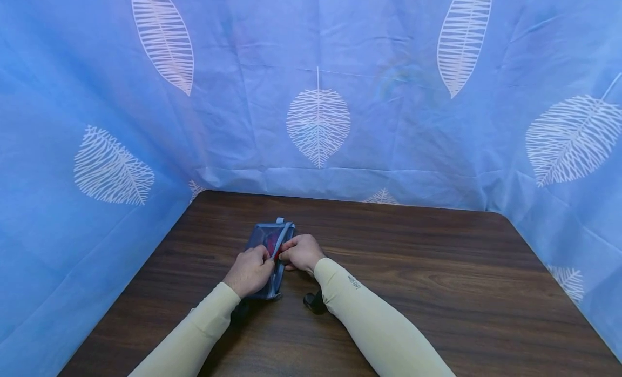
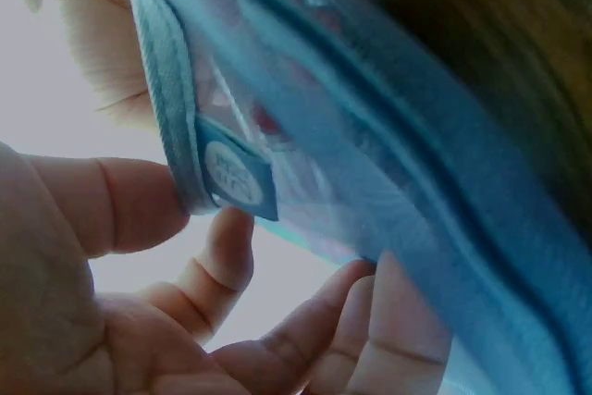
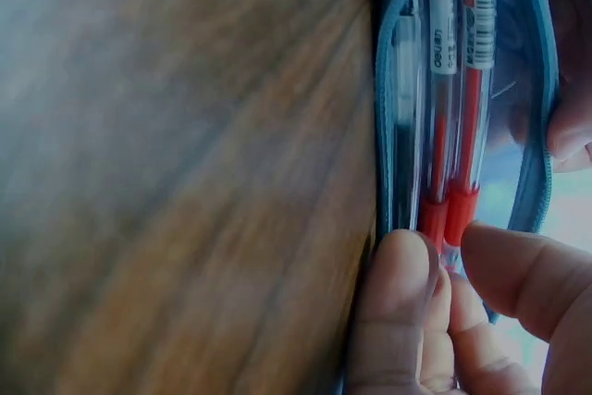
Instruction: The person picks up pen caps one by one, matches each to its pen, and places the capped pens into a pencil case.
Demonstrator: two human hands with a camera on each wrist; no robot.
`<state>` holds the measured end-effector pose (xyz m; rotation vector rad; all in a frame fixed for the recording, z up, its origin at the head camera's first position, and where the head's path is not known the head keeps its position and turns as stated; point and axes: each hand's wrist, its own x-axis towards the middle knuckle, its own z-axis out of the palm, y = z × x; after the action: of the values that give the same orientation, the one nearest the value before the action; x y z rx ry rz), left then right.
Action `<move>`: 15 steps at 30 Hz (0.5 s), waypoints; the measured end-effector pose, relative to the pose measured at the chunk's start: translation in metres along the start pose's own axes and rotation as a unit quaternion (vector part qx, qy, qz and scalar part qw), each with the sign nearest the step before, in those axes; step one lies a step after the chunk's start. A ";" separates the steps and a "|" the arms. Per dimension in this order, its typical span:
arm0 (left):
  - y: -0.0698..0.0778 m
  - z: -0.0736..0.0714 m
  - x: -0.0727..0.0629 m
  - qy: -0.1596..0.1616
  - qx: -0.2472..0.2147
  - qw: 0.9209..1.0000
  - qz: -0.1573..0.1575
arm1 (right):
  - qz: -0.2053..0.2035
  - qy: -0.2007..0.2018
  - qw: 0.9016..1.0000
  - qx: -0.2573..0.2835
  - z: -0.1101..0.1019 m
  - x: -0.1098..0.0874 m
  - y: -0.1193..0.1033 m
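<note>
A clear pencil case [image 1: 261,234] with blue zipper edging lies on the table, its opening spread apart in the right wrist view. My left hand [image 1: 250,271] pinches the edge of the opening between thumb and fingers. Near them in the left wrist view sits a small blue label [image 2: 236,178]. Inside the case are two red pens [image 3: 469,127] and a dark pen [image 3: 405,145], side by side. The thumb and fingers of my right hand [image 1: 302,251] pinch the red pens at their red-gripped lower ends, hiding the tips.
The dark wood-grain table [image 1: 413,269] extends to both sides and behind the case. A blue curtain [image 1: 243,123] with white leaf prints hangs behind and beside it. Below the right cuff shows a small black object [image 1: 315,302].
</note>
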<state>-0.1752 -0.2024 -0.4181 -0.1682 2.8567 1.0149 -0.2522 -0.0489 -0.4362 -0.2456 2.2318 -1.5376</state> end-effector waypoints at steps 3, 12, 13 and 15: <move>0.002 0.002 0.001 0.007 0.024 1.000 0.011 | -0.004 0.015 1.000 0.004 -0.005 -0.002 0.001; 0.000 0.002 -0.003 0.026 0.062 0.997 0.028 | -0.020 0.039 0.998 -0.048 -0.026 -0.009 0.010; -0.001 0.002 -0.003 0.027 0.070 0.997 0.029 | -0.023 0.038 0.998 -0.054 -0.030 -0.010 0.011; -0.001 0.001 -0.004 0.031 0.084 0.996 0.030 | -0.026 0.041 0.997 -0.064 -0.039 -0.014 0.013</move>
<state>-0.1711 -0.2018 -0.4189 -0.1024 3.0021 0.7870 -0.2549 -0.0057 -0.4334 -0.2863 2.4098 -1.4565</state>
